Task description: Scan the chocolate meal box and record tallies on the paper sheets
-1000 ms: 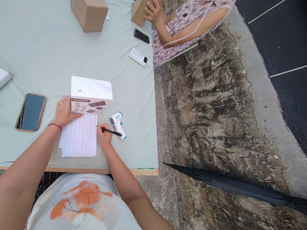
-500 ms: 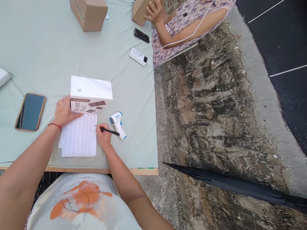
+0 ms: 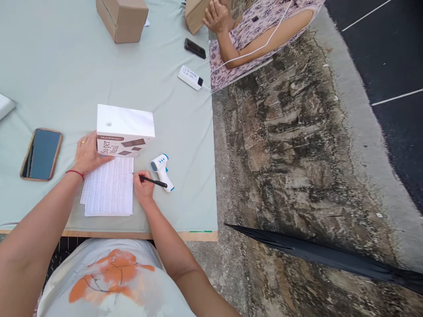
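My right hand is closed around a black pen, its tip by the right edge of the paper sheets. Rows of small, unreadable marks cover the top sheet. My left hand grips the lower left corner of a white box printed "Super Meal", which stands at the top of the sheets. Its thumb lies along the box's front bottom edge, over the paper; some of its fingertips are hidden by the box. Just right of the pen lies a white and blue infrared thermometer.
A phone lies to the left. Farther back are a brown carton, a black device and a white device with a cable. Another person's hands are at a second carton. The table's right edge borders rough ground.
My right hand and the pen have shifted slightly right. My left hand stays in place. The other person's hands and their carton have moved a little to the right.
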Tool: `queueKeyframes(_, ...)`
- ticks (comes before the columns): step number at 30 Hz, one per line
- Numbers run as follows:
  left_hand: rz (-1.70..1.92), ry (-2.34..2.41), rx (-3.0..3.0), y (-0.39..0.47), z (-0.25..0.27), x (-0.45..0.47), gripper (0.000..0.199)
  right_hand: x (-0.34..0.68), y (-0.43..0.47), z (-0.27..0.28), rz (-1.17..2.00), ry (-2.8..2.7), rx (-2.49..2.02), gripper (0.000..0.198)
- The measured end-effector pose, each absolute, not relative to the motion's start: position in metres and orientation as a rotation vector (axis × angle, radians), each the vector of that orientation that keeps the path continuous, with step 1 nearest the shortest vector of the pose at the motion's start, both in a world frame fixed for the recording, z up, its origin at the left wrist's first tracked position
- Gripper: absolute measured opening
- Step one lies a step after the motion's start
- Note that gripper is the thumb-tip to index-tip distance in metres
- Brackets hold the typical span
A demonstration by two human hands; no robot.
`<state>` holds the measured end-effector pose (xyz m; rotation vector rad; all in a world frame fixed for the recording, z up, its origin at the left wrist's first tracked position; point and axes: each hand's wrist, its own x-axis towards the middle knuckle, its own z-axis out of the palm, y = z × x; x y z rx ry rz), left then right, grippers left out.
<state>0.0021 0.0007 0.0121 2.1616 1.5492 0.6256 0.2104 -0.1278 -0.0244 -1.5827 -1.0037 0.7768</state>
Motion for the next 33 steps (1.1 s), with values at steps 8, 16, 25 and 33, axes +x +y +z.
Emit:
queueKeyframes(8, 0.612, 1.552, 2.168, 0.001, 0.012, 0.002, 0.091, 0.209, -0.127, -0.026, 0.776, -1.006, -1.617, 0.03)
queueKeyframes(16, 0.666, 1.533, 2.14, 0.002, 0.01, 0.002, 0.092, 0.21, -0.128, -0.029, 0.791, -1.013, -1.602, 0.028)
queueKeyframes(25, 0.641, 1.522, 2.174, -0.001, 0.015, 0.001, 0.089, 0.222, -0.14, -0.027, 0.516, -1.279, -1.529, 0.029)
queueKeyframes(33, 0.757, 1.474, 2.107, 0.0, 0.013, -0.002, 0.078, 0.248, -0.151, -0.041, 0.477, -1.629, -1.532, 0.046)
